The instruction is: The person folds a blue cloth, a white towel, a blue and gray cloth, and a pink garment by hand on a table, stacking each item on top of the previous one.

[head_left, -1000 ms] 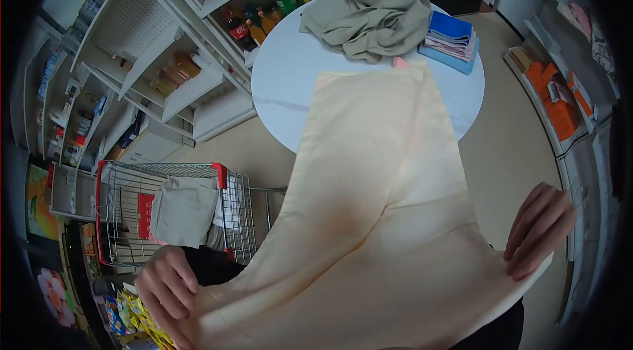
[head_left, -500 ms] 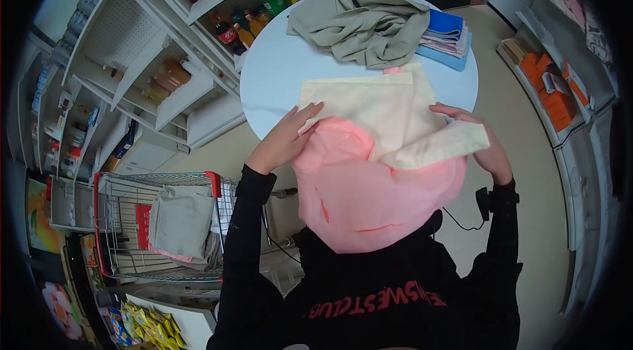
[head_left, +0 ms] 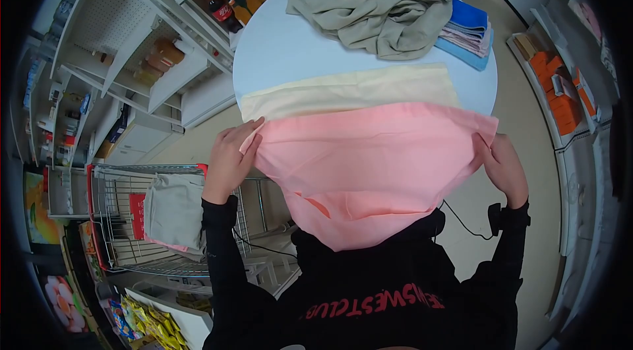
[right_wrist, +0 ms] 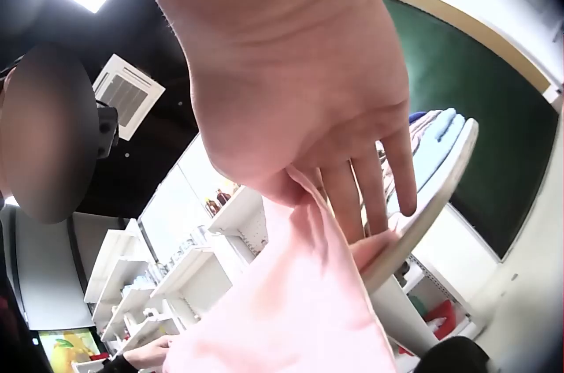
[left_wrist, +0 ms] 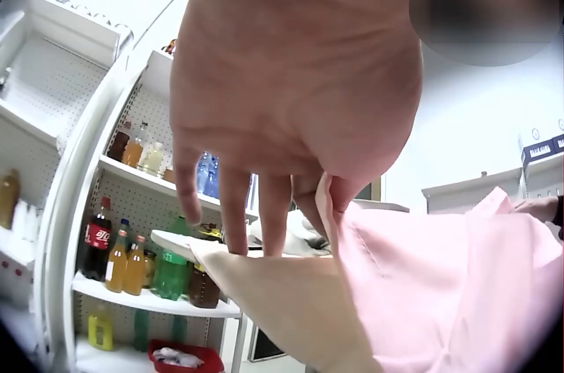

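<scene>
A wide pink cloth (head_left: 362,165) is stretched between the two hands, its lower part sagging toward the person's black top. At its left corner, the left hand (head_left: 227,159) pinches the edge between thumb and forefinger; in the left wrist view the other fingers of that hand (left_wrist: 282,100) reach straight out over cream fabric (left_wrist: 282,302). The right hand (head_left: 504,165) pinches the opposite corner, other fingers extended in the right wrist view. Just beyond the pink edge, a cream cloth (head_left: 356,89) lies flat on the round white table (head_left: 270,53), partly covered by the pink.
Farther back on the table are a crumpled grey-green cloth (head_left: 376,13) and a folded stack of blue and pink cloths (head_left: 465,36). A wire shopping cart (head_left: 95,218) at left holds folded grey fabric (head_left: 175,211). Shelves with bottles (head_left: 224,13) stand behind the table's left side.
The large cream sheet held low came up and folded over, showing pink. Both hands moved to the table, then apart, spreading the pink cloth wide at its corners.
</scene>
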Demonstrator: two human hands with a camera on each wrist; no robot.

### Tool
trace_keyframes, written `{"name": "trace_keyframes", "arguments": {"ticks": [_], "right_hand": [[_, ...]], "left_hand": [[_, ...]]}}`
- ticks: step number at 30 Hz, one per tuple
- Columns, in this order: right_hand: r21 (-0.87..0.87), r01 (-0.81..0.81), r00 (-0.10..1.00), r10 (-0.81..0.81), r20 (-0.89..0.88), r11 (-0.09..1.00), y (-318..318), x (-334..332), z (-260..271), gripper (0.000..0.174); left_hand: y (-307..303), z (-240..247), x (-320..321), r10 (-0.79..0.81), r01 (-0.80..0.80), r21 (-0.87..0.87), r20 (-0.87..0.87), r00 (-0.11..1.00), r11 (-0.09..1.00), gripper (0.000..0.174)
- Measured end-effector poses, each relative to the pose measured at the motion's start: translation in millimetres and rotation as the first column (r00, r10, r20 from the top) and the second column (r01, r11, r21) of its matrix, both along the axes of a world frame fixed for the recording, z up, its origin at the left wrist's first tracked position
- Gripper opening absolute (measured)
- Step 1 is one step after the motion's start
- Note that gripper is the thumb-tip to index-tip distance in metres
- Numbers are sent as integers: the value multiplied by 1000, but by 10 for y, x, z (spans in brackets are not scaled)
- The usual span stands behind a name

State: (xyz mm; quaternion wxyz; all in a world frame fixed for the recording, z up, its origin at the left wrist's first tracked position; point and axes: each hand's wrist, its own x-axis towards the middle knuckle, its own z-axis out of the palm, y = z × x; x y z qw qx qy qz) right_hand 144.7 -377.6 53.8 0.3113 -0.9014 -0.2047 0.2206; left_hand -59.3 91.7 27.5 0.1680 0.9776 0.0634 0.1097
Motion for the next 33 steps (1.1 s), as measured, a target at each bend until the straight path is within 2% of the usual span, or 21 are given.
{"name": "trace_keyframes", "arguments": {"ticks": [1, 4, 5, 6, 8, 9, 12, 13, 15, 16, 19, 20, 23, 25, 27, 28, 31, 33], "right_hand": [[-4, -4, 1000, 4, 2, 1000, -15, 21, -5, 30], [362, -224, 963, 148, 226, 905, -38, 93, -32, 29], [359, -227, 963, 153, 224, 905, -54, 131, -12, 29], [450, -162, 986, 125, 112, 878, -77, 174, 38, 30], [596, -4, 988, 96, -123, 803, -78, 248, 107, 30], [595, -8, 987, 102, -124, 804, -10, 309, 108, 30], [608, 85, 996, -61, -60, 790, 388, 606, 92, 28], [607, 86, 996, -61, -61, 790, 518, 656, 23, 28], [500, 52, 989, -115, 97, 865, 753, 762, -200, 22], [499, 56, 989, -117, 92, 865, 769, 891, -323, 22], [444, -36, 999, 49, -17, 895, 664, 1270, -620, 19], [441, -35, 998, 51, -24, 897, 662, 1282, -639, 19], [539, 92, 995, -103, -9, 837, 658, 1288, -502, 21], [481, 87, 996, -86, -25, 873, 677, 1287, -423, 20], [373, 75, 997, -62, -45, 925, 700, 1268, -375, 20], [373, 77, 997, -65, -45, 925, 706, 1259, -379, 20], [526, -33, 994, 84, -73, 850, 716, 1224, -387, 21], [521, -1, 998, 33, -53, 853, 697, 1261, -404, 21]], "left_hand": [[25, 48, -3, 4, -4, -4, 2, 1000, 1000, 35], [167, 227, -39, -86, 93, -184, 45, 995, 979, 22], [224, 241, -66, -81, 88, -188, 43, 996, 978, 22], [287, 255, -99, -45, 54, -335, 32, 998, 941, 21], [370, 261, -153, 22, -19, -600, -3, 1000, 800, 21], [358, 239, -85, 29, -26, -602, -5, 1000, 798, 21], [285, 94, 417, 255, -115, -706, 96, 962, 699, 27], [314, 23, 510, 255, -115, -707, 95, 962, 698, 27], [382, -194, 663, 239, -157, -564, 74, 968, 810, 31], [414, -275, 707, 231, -174, -483, 60, 971, 858, 33], [524, -420, 731, 278, -225, -522, 23, 960, 823, 32], [542, -448, 719, 308, -255, -541, 6, 952, 801, 32], [517, -324, 679, 336, -232, -635, 46, 941, 737, 31], [509, -330, 658, 350, -221, -680, 57, 935, 700, 31], [552, -359, 672, 344, -309, -479, -17, 939, 821, 28], [563, -358, 696, 345, -338, -365, -49, 937, 867, 26], [527, -354, 706, 377, -359, -357, -19, 926, 862, 30], [507, -347, 692, 396, -372, -356, -7, 918, 857, 32]]}}
